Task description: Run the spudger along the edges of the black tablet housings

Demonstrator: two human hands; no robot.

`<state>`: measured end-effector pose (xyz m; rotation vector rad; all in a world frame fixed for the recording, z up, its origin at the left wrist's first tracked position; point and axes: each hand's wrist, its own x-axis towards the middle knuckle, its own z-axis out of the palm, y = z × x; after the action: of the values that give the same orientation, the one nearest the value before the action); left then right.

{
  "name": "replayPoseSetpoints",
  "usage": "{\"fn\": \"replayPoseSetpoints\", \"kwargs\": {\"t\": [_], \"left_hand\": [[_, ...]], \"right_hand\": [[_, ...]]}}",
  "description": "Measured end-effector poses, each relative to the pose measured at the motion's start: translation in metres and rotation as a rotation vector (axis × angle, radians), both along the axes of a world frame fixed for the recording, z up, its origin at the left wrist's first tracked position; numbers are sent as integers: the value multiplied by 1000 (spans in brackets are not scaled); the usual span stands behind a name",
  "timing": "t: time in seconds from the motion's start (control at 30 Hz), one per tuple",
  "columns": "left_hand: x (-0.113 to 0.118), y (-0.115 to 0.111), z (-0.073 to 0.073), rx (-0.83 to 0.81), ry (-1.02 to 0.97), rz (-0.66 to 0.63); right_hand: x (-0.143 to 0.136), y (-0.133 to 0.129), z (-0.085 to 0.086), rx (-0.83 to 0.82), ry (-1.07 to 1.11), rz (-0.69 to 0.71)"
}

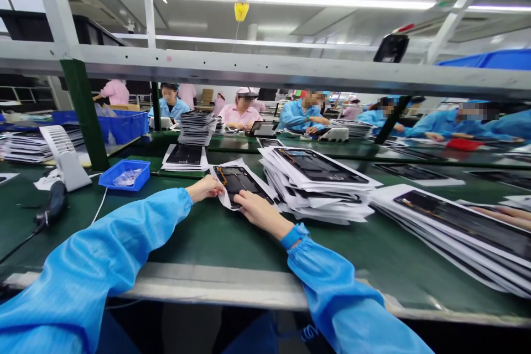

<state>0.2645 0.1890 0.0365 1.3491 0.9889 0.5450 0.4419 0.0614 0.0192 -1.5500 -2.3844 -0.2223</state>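
Observation:
A black tablet back panel with an orange flex cable at its left end lies on a white paper sheet in front of me. My left hand is closed in a pinch at the panel's left edge, where the sheet curls up. Over the panel's near edge my right hand is closed, its fingers curled against it; the fingertips are partly hidden. Just right of the panel rises a stack of similar panels interleaved with white sheets. A smaller pile stands behind my left hand.
A small blue tray holds clear plastic bits. Left of it are a white slotted stand and a black handheld device with a cable. Another panel stack and a co-worker's hand are at right. A metal shelf beam crosses overhead.

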Motion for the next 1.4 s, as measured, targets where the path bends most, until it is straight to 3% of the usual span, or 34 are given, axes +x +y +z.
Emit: {"fn": "replayPoseSetpoints", "kwargs": {"t": [0.17,0.27,0.43,0.5,0.57,0.67,0.77,0.87,0.93,1.0,1.13,1.23,1.3,1.4], "left_hand": [[-15,2,0,36,-16,75],[-8,-4,6,44,-27,64],[31,-26,30,119,-101,61],[30,-36,44,150,-117,85],[7,-47,54,176,-134,88],[-61,-71,55,217,-174,59],[-132,-95,36,208,-168,63],[-174,-112,8,193,-87,140],[-186,-117,-4,184,-52,139],[-194,-116,-7,218,-8,89],[-214,-114,2,641,366,85],[-225,-135,4,1000,611,-3],[-230,-156,-2,1188,623,-149],[-236,-179,-17,1285,498,-195]], "right_hand": [[7,6,2,107,169,-64],[5,7,0,166,257,-71],[-11,4,-3,205,348,11],[-11,-1,5,270,427,10],[-5,-11,19,387,548,-40],[1,-41,33,589,752,-165],[-18,-85,26,607,882,-200],[-66,-123,6,476,964,-148],[-101,-138,-4,361,1005,-89],[-129,-146,-10,266,1027,1],[-155,-148,-19,195,918,113],[-164,-151,-26,188,796,131],[-171,-154,-28,178,734,152],[-184,-151,-29,170,637,215]]}}
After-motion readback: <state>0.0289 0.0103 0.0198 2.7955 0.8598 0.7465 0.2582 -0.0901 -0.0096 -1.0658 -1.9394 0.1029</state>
